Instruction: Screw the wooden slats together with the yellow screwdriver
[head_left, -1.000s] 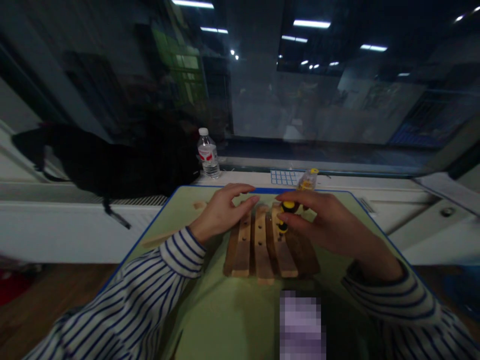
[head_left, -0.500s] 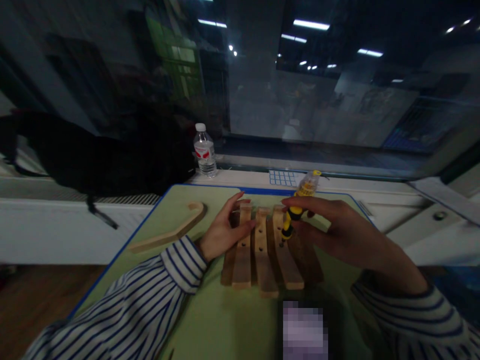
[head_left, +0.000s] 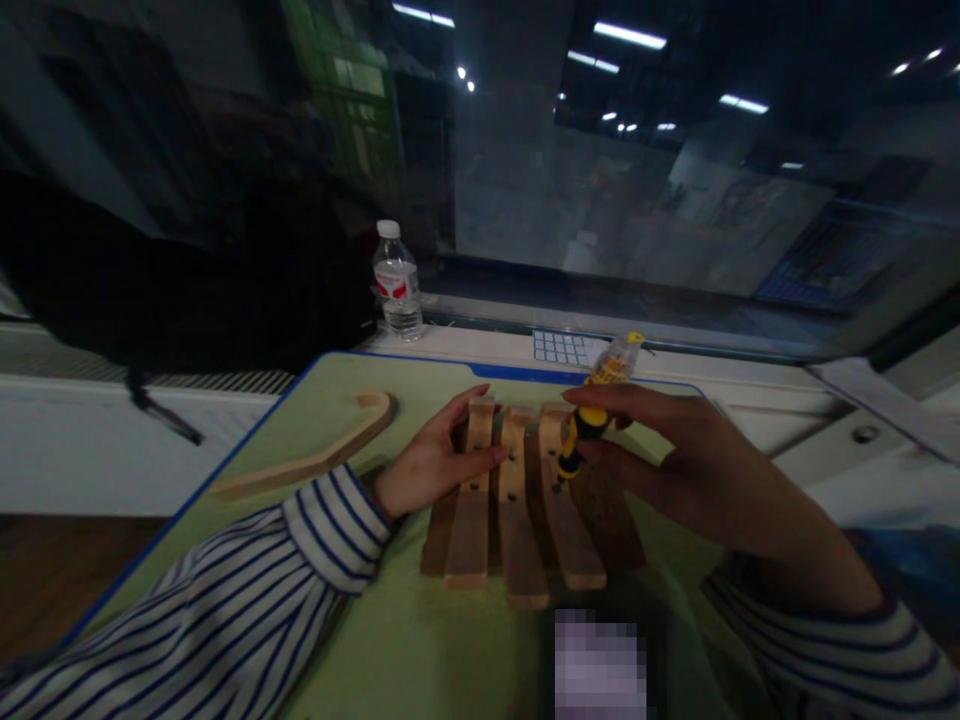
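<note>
Several wooden slats (head_left: 517,520) with holes lie side by side on a green mat (head_left: 420,640), resting on darker cross pieces. My left hand (head_left: 431,462) presses against the left slat, thumb on its side and fingers curled over its far end. My right hand (head_left: 675,455) pinches a small yellow and black screwdriver (head_left: 579,437), held upright with its tip at a hole in the right slat.
A curved wooden piece (head_left: 315,458) lies on the mat to the left. A water bottle (head_left: 396,282) and a small clear container with a yellow cap (head_left: 616,360) stand by the window ledge. A dark bag (head_left: 150,290) sits at the left.
The view has shifted, bringing the curved wooden piece into sight. My left hand slid from on top of the slats to their left edge. The screwdriver stays at the right slat.
</note>
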